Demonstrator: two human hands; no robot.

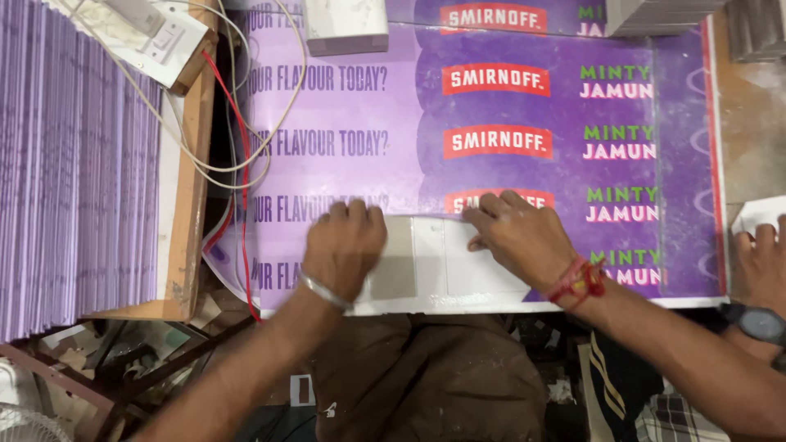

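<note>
A flat grey-white folded card piece (430,266) lies on a large purple printed sheet (344,155) at the near edge of the work surface. My left hand (344,245), with a metal bangle at the wrist, presses flat on the card's left end. My right hand (520,233), with red thread at the wrist, presses its fingers down on the card's right part. Both hands lie palm down on the card, fingers spread.
A thick stack of purple sheets (74,164) stands at the left on a wooden board (192,196). A white switch box (160,37) with red and white wires (241,155) is above it. A white block (344,24) sits at the top. Another person's hand (761,262) with a watch is at the right edge.
</note>
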